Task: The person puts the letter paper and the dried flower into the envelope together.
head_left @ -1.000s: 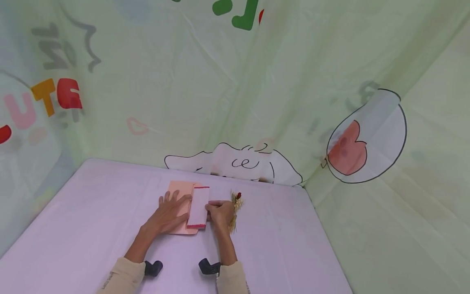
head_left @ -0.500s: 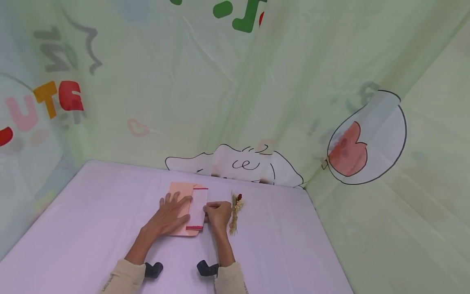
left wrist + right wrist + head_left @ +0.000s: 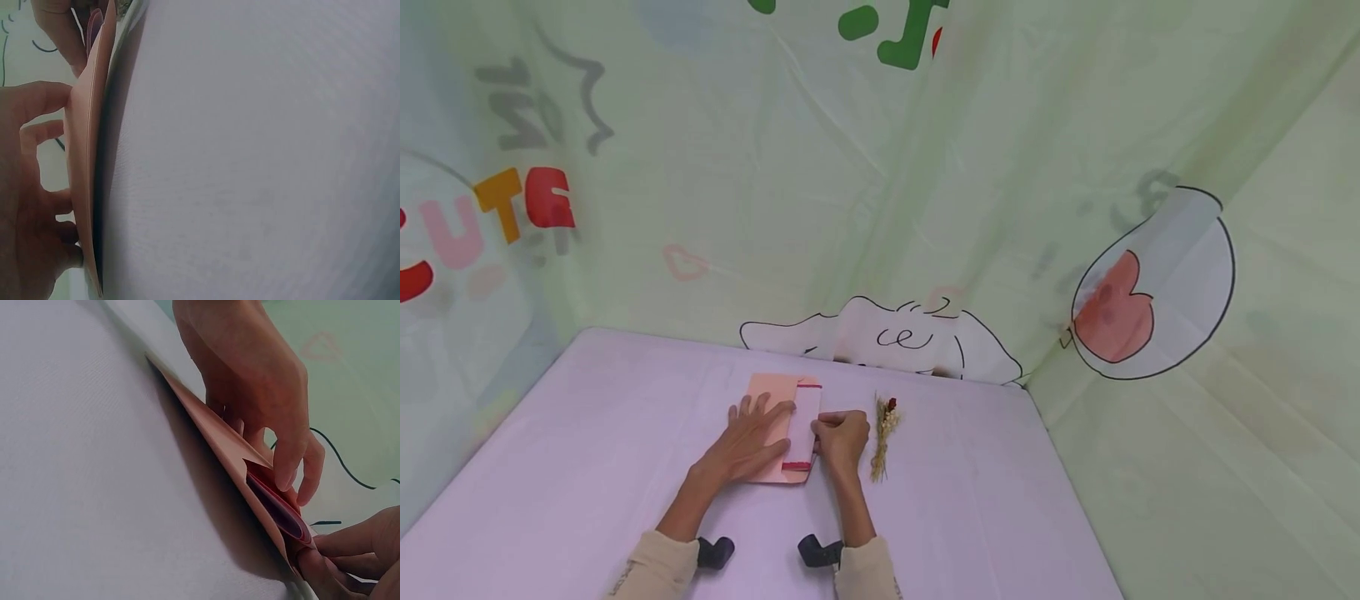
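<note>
A peach envelope (image 3: 775, 386) lies on the table, its opening toward the right. My left hand (image 3: 741, 442) rests on it with spread fingers, the index finger and thumb reaching the opening's edge. Partly inside the envelope is a folded pale pink card (image 3: 803, 425) with red bands at both ends. The card's outer edge is pinched between the thumb and fingers of my right hand (image 3: 842, 437). From the right wrist, the card's rounded fold (image 3: 284, 515) shows within the envelope's mouth. The left wrist view has the envelope (image 3: 81, 137) edge-on under my left fingers.
A small bunch of dried flowers (image 3: 884, 437) with a red bloom lies just right of my right hand. Black curved devices (image 3: 717, 552) are worn at both wrists. The pale lilac table (image 3: 970, 500) meets printed fabric walls (image 3: 760, 200) at its back and sides.
My right hand has moved left, pushing the card further into the envelope, so less of it shows. The dried flowers are now uncovered. My left hand stays on the envelope.
</note>
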Tool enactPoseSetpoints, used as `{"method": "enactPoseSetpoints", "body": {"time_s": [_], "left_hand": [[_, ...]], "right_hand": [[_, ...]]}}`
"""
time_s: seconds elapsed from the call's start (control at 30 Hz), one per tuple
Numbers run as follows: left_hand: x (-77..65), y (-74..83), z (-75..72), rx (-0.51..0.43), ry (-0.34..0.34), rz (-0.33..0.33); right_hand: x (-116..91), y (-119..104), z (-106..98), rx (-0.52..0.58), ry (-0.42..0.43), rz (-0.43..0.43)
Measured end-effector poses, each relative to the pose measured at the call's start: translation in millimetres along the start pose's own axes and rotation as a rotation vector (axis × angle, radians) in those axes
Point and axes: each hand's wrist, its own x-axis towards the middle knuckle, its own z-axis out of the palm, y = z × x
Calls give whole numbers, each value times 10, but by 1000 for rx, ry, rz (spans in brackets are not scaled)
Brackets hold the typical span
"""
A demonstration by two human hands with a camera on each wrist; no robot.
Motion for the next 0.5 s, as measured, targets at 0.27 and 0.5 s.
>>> {"method": "enactPoseSetpoints", "body": {"time_s": [0.27,0.5], "left_hand": [[18,1,-6,1,-1,8],[11,-5,-5,2,-14,3]], "right_hand": [[5,-7,34,-31,2,-50],[-24,-17,45,-51,-16,-51]]}}
